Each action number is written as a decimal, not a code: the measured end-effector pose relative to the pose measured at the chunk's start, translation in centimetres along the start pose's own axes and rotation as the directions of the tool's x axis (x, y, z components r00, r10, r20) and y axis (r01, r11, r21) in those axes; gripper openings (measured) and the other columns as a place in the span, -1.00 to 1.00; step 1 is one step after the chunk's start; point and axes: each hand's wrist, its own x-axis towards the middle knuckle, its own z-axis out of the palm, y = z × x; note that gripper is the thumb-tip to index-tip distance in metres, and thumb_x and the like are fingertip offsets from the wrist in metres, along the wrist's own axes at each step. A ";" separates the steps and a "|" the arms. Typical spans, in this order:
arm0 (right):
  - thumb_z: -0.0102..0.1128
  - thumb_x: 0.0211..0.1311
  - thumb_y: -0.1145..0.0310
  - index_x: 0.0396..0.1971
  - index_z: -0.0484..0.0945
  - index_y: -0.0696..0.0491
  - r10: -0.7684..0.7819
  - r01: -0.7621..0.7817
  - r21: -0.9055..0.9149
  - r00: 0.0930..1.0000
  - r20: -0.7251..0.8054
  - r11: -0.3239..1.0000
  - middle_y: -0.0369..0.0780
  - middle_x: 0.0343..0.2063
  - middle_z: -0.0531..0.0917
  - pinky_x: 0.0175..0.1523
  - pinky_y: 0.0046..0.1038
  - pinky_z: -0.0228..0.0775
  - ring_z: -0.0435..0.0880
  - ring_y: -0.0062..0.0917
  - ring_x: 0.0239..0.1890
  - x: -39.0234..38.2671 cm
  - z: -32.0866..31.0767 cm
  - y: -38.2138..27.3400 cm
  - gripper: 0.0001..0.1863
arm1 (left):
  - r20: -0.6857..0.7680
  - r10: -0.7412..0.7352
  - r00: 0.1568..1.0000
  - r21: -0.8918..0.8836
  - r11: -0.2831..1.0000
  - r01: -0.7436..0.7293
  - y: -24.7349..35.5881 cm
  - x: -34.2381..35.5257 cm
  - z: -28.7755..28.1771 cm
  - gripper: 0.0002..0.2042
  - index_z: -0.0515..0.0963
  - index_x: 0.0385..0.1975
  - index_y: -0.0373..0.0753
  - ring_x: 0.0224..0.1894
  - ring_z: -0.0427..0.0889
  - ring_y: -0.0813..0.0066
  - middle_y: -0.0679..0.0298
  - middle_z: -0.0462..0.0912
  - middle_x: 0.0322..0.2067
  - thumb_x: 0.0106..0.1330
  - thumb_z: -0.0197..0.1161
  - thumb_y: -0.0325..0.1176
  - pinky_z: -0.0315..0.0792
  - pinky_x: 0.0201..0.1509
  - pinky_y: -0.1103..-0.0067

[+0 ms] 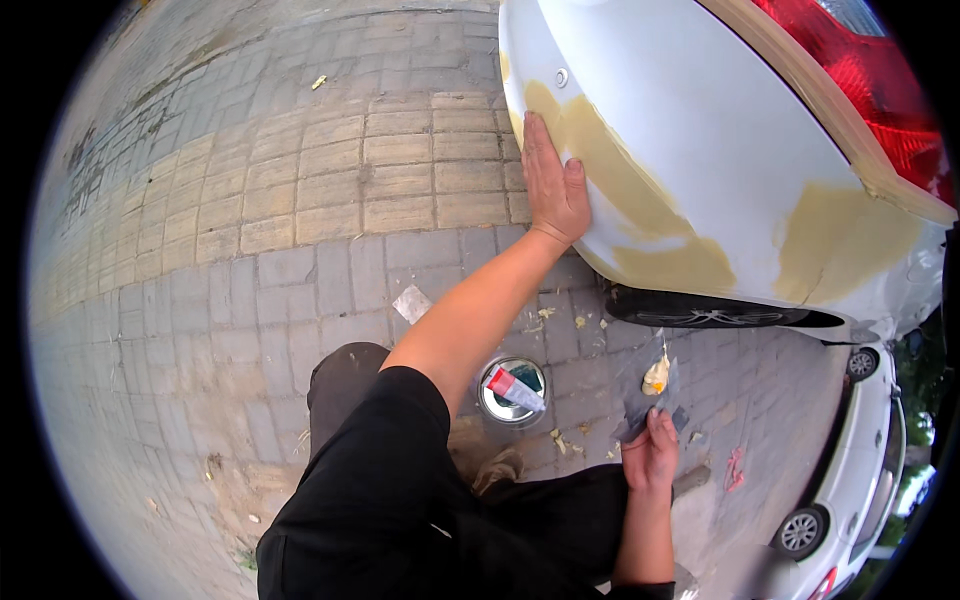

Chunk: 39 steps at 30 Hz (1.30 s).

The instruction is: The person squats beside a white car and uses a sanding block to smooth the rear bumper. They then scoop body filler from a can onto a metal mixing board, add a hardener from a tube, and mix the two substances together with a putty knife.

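My left hand (pixel 555 190) lies with its fingers stretched out against the curved edge of a white car bumper (pixel 700 130). It touches a patch of dried tan filler (pixel 600 150), and nothing is in its grip. Lower right, my right hand (pixel 652 450) pinches the near edge of a thin grey sheet (pixel 634 400). A lump of cream putty (pixel 656 376) with an orange-yellow dab sits on that sheet. Between my arms stands a round tin (pixel 500 408) with a shiny lid, and a red and white tube (pixel 515 388) lies across its top.
A second tan patch (pixel 850 240) covers the bumper below the red tail light (pixel 890 110). Under the bumper shows a dark tyre (pixel 700 308). Crumbs of filler and a paper scrap (pixel 411 303) litter the paving bricks (pixel 300 190). Another white car (pixel 850 480) is parked at right.
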 end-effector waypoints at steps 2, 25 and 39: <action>0.01 0.40 0.48 -0.05 0.49 0.16 -0.011 0.011 0.004 1.000 0.010 1.000 -0.14 0.03 0.62 0.26 -0.27 0.37 0.59 -0.41 0.10 0.2 -0.8 0.4 -0.80 | 0.102 -0.292 0.951 0.040 0.956 0.289 -3.3 -1.7 -0.8 -0.27 -0.11 0.38 -0.57 0.47 -0.10 -0.13 -0.26 -0.10 0.41 0.52 -0.35 0.04 -0.21 0.52 0.27; 0.01 0.41 0.45 0.06 0.44 0.19 0.063 -0.063 -0.007 0.991 0.122 0.998 -0.14 0.04 0.61 0.29 -0.26 0.33 0.57 -0.37 0.12 1.7 2.5 1.0 -0.72 | 0.544 -0.743 0.391 0.077 0.508 0.858 -4.0 -5.2 -5.8 -0.14 -0.08 0.43 -0.42 0.53 -0.20 0.14 -0.04 -0.14 0.47 0.43 -0.41 0.30 -0.24 0.53 0.39; 0.03 0.40 0.47 0.03 0.46 0.19 0.067 -0.064 -0.061 0.996 0.051 0.996 -0.15 -0.01 0.64 0.24 -0.30 0.38 0.61 -0.44 0.07 1.6 -0.8 1.4 -0.74 | 0.481 -0.700 0.528 -0.711 0.041 0.702 -2.4 5.2 -6.2 -0.03 -0.41 0.38 -0.55 0.49 -0.07 0.06 -0.27 -0.12 0.41 0.42 -0.28 0.30 -0.10 0.54 0.37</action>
